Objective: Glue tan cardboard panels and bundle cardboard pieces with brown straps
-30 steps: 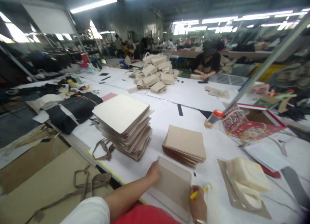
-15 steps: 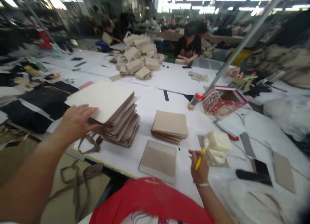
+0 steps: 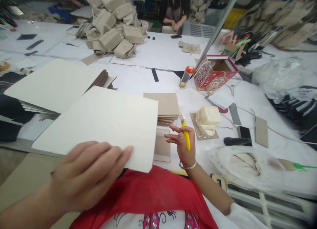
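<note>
My left hand [image 3: 91, 176] grips the near edge of a cream-white panel [image 3: 106, 123], thumb on top, holding it tilted over the table in front of me. Behind it on the left stands a stack of similar panels [image 3: 56, 87]. My right hand [image 3: 184, 141] holds a yellow-handled brush [image 3: 186, 136], bristles pointing up and away, with its other fingers spread. Beyond the held panel lies a stack of smaller beige pieces [image 3: 162, 105]. A beige piece with a pale border [image 3: 163, 146] lies near the table edge, partly covered by the held panel.
A cream plastic container [image 3: 209, 118] sits on a beige scrap at right. Farther off are a red-capped bottle [image 3: 187, 75], a red paper box [image 3: 216, 73] and a slanted metal pole [image 3: 215, 30]. Beige bags [image 3: 111, 27] are heaped at the back; a co-worker [image 3: 174, 11] sits across the table.
My left hand has lifted a panel off the stack and brought it toward me, to the right. My right hand keeps the brush. The view has tilted downward.
</note>
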Tool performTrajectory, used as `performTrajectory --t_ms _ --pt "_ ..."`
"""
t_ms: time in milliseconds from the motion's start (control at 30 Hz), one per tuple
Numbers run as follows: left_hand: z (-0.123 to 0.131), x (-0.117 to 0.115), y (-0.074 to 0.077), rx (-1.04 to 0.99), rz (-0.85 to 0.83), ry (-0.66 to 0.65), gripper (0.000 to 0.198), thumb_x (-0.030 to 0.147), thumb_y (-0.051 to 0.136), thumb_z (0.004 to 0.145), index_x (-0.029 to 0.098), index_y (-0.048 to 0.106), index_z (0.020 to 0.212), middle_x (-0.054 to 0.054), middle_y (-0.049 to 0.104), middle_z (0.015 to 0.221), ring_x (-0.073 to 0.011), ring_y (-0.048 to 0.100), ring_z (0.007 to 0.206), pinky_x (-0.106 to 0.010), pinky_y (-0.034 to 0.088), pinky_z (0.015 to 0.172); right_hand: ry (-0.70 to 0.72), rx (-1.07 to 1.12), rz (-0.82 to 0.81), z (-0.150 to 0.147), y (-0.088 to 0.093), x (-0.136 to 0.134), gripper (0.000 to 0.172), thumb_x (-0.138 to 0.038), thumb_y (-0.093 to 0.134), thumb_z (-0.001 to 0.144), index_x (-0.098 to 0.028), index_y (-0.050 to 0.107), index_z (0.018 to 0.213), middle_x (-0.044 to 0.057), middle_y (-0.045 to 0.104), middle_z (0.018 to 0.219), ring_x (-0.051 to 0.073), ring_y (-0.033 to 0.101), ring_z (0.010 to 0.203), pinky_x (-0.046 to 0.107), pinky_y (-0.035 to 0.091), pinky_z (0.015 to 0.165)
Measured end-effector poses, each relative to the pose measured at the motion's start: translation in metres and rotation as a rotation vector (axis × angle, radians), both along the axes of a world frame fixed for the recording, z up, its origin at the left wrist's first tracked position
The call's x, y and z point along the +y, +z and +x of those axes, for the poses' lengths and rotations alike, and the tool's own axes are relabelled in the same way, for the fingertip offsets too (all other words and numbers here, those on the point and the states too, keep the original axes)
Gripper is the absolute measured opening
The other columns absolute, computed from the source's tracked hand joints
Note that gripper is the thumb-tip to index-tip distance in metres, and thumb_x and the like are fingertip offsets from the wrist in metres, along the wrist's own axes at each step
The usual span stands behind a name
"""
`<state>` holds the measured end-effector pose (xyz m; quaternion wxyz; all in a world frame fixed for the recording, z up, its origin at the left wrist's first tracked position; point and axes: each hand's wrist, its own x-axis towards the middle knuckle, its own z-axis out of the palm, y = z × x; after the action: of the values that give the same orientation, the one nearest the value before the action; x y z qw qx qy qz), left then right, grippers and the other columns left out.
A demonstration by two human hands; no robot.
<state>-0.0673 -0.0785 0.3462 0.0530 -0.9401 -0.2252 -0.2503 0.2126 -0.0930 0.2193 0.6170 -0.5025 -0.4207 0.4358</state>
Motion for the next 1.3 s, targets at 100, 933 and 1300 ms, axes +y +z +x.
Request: performTrajectory --t_ms 100,933,1300 --pt "0.056 0.0 -0.026 0.12 0.157 -0.108 0.027 0.015 0.054 0.081 0.014 0.061 0.107 -0.007 0.063 0.093 -0.0198 0.055 0.083 -0.037 0.044 0.07 -0.001 -0.063 -0.061 0.0 0.0 -0.004 0.027 -0.043 0.048 0.087 -0.025 0.035 0.102 0.003 0.056 0.103 0.01 0.06 0.068 0.023 0.052 0.057" --pt "0.123 -0.019 -0.31 0.511 -0.651 -0.027 0.031 0.015 0.042 0.088 0.019 0.051 0.117 -0.011 0.054 0.12 -0.0176 0.055 0.097 -0.031 0.043 0.083 0.16 -1.252 -0.38 0.059 -0.205 -0.012 0.03 -0.028 0.046 0.087 -0.014 0.048 0.114 0.012 0.06 0.097 0.021 0.06 0.081 0.029 0.047 0.063" --pt "0.15 0.044 -0.243 0.174 -0.388 0.024 0.05 0.041 0.048 0.085 0.021 0.041 0.131 -0.012 0.048 0.132 -0.0241 0.048 0.114 -0.039 0.039 0.094 -0.271 -0.452 -0.275 0.145 -0.033 0.032 0.044 -0.051 0.047 0.084 -0.02 0.047 0.115 0.003 0.061 0.08 0.013 0.058 0.056 0.028 0.05 0.053"
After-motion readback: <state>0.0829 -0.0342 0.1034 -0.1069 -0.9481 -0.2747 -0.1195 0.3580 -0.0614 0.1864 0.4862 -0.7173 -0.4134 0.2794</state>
